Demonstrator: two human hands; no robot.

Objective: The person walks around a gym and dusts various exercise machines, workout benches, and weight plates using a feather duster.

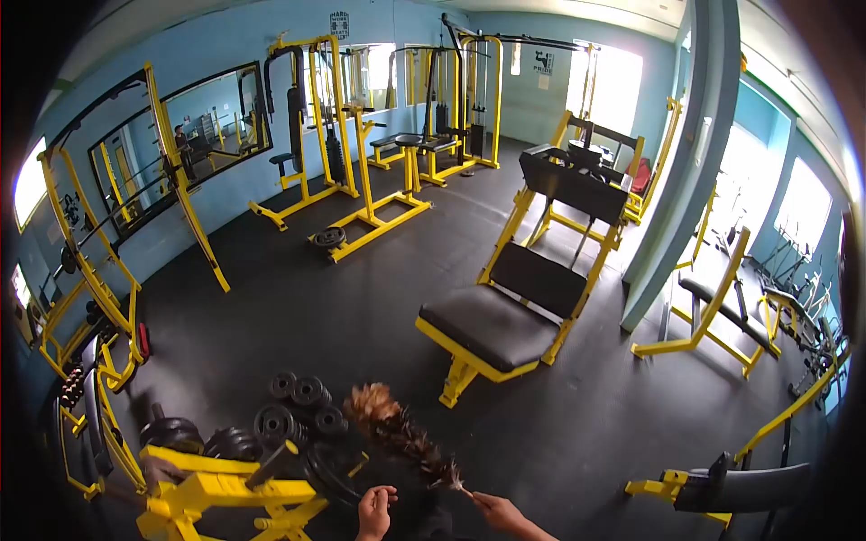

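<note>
Feather duster, one, right-hand hold, gym floor

Item 1: hands. On my head feed, the right hand (505,516) is clamped on the feather duster (401,442) at its thin handle. The left hand (376,509) sits apart, fingers curled, nothing visible in them; how firmly they close I cannot tell. Risk, as I judge it: held near its end, the duster could twist if its plumes caught.

Item 2: duster. Slants forward and leftward from the right hand, tip near the weight plates (309,390). Risk: a low leftward sweep could snag and break feathers. Dark, ragged plumes; fluffier tawny tip.

Item 3: yellow frame (216,487), lower left. Risk: knocked knuckles, should the left hand swing outward. Painted, apparently metal; straight beams, one blunt, round-ended peg.

Item 4: plates, clustered on the floor beyond the frame. Risk: a stubbed foot, were the wearer to step there looking up. Dark discs, centre-holed, ridged rims.

Item 5: padded machine (492,326), ahead and rightward. Smooth black upholstery, slightly glossy; angular yellow supports.

Item 6: floor (361,298). Dark, matte, apparently rubber.

Item 7: mirror (207,131), far left wall. Flat glass, black rectangular border.
</note>
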